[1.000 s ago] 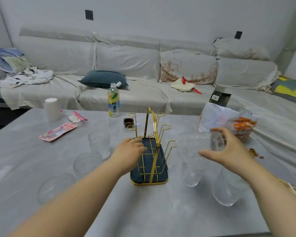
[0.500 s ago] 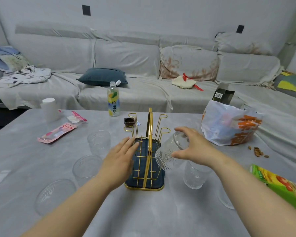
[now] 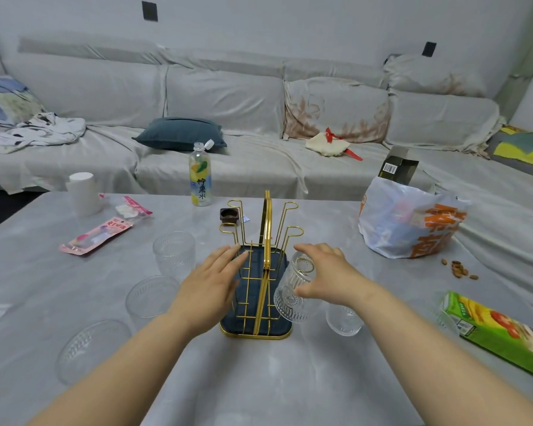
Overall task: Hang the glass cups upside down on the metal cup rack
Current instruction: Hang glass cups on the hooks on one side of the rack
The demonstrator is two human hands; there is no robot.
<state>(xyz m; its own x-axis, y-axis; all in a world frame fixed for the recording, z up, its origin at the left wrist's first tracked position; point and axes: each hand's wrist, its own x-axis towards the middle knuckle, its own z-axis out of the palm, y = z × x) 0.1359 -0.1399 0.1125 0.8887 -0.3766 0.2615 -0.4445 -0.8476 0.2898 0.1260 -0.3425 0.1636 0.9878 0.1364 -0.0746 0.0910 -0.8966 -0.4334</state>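
A gold wire cup rack (image 3: 266, 241) with a dark blue tray base stands mid-table. My right hand (image 3: 326, 276) grips a ribbed glass cup (image 3: 291, 298), upside down and tilted, set over the rack's near right prong. My left hand (image 3: 211, 287) lies flat with fingers apart against the rack's left side, holding nothing. Three more glass cups stand left of the rack: one upright (image 3: 174, 252), a second (image 3: 151, 298) nearer me, a third (image 3: 93, 350) at the front left. Another glass cup (image 3: 343, 319) sits under my right wrist.
A lemon-water bottle (image 3: 200, 176) and a small brown dish (image 3: 229, 215) stand behind the rack. A plastic bag (image 3: 410, 226) and scattered nuts (image 3: 460, 267) lie at the right, a green box (image 3: 499, 332) at the front right. A pink packet (image 3: 97, 235) and white roll (image 3: 82, 193) sit at left.
My right hand brought the glass from the right, turned it mouth down and lowered it over the near right prong. My left hand opened and stayed at the rack's left side.
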